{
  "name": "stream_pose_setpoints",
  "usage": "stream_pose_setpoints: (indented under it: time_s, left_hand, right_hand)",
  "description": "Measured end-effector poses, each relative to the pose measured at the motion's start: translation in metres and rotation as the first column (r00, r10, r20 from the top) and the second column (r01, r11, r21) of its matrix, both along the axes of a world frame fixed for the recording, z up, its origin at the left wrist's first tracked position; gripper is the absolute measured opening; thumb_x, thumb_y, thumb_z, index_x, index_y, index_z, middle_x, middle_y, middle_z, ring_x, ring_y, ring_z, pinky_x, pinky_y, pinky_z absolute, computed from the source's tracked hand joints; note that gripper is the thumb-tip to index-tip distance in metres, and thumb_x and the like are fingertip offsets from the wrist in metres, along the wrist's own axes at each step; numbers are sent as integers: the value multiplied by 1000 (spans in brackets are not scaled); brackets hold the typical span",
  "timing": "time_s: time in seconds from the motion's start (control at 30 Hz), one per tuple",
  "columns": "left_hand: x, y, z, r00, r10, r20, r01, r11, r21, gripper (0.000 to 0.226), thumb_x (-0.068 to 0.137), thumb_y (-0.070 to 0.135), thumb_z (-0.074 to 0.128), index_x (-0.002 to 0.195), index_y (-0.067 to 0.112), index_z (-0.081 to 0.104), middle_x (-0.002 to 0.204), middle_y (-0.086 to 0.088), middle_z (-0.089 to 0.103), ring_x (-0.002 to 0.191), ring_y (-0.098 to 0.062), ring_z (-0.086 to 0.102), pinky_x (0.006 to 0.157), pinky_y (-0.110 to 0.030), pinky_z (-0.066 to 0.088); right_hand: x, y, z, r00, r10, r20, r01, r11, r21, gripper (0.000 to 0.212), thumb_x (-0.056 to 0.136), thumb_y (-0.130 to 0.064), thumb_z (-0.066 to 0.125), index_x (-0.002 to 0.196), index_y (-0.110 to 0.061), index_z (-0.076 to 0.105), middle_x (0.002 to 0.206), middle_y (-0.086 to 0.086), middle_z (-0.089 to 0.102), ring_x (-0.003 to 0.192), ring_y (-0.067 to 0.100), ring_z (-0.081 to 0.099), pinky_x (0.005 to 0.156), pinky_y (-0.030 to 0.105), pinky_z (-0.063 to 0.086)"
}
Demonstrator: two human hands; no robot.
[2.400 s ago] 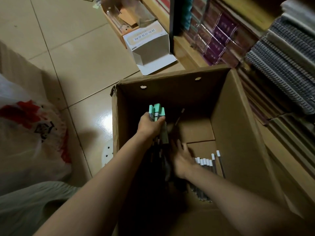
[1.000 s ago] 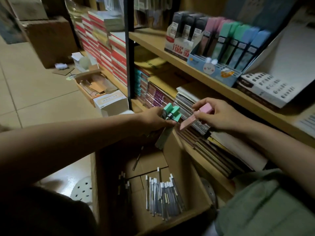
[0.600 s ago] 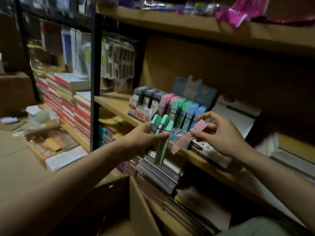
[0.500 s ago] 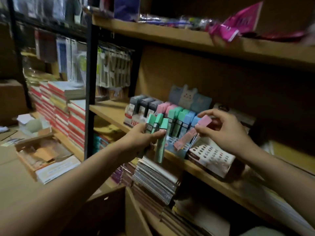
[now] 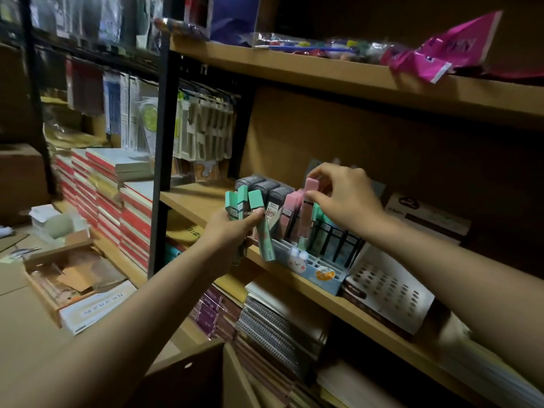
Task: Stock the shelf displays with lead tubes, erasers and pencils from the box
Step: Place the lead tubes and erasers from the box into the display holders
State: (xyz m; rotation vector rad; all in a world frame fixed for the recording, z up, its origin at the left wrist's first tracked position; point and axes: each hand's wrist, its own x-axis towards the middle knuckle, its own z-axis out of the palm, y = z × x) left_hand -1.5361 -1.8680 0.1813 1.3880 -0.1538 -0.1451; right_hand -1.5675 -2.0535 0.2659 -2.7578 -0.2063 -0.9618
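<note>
My left hand [image 5: 235,228] grips a bunch of green lead tubes [image 5: 255,203] just in front of the middle shelf. My right hand [image 5: 344,198] pinches the top of a pink lead tube [image 5: 306,213], which stands upright with its lower end in the light blue display rack [image 5: 312,265]. The rack sits on the wooden shelf [image 5: 362,310] and holds rows of black, pink, green and blue tubes. Only a top corner of the cardboard box [image 5: 206,375] shows at the bottom.
A white perforated display box [image 5: 388,295] stands right of the rack. Stacked notebooks [image 5: 112,195] fill the left shelves, and spiral pads [image 5: 273,328] lie below. An open carton [image 5: 67,278] sits on the floor at left. The upper shelf [image 5: 338,72] carries packets.
My view rose from the box to the shelf. My right hand carried the pink tube from mid-air into the rack and turned it upright. My left hand kept the green tubes.
</note>
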Motion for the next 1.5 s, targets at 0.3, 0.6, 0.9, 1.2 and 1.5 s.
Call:
stream_pose_setpoints:
  time_s: [0.3,0.6,0.9,1.2,1.5]
  left_hand:
    - [0,1,-11,999,-50,7,49,999,20,16,88,29,68,92,14,63,73,-1,61,55,-10,51,43,-19,42]
    - [-2,-2,-10,999,-44,16,43,999,18,14,88,27,68,90,15,61,72,-1,62,55,-11,52,42,-18,43]
    - [-5,-5,-16,997,-78,29,76,996,46,14,90,26,66,90,13,60,73,-1,60,56,-11,51,43,-19,43]
    - [-7,-9,-14,986,-154,68,148,985,86,16,89,29,67,95,15,64,76,-2,62,57,-10,52,45,-19,43]
    - [-15,-18,-4,960,-280,4,279,957,80,28,93,41,59,106,17,63,89,-4,58,69,-13,53,58,-23,45]
  right_hand:
    - [25,-2,-34,989,-144,31,144,989,-11,13,85,-36,71,92,-31,61,90,-8,66,98,20,53,81,33,19]
    - [29,-4,-40,987,-153,51,158,980,-118,24,83,-38,67,102,-30,55,90,-7,61,96,17,49,80,33,20]
    - [29,-7,-48,970,-214,114,236,942,-238,23,80,-37,74,91,-20,65,107,0,57,108,23,44,89,40,26]
    - [13,-4,-29,990,-32,138,17,993,114,21,90,-37,65,103,-22,71,96,-9,53,91,10,53,83,30,44]
    - [-16,0,-17,971,148,-189,-68,926,372,13,83,-21,76,91,-26,68,82,-4,72,74,10,70,77,40,60]
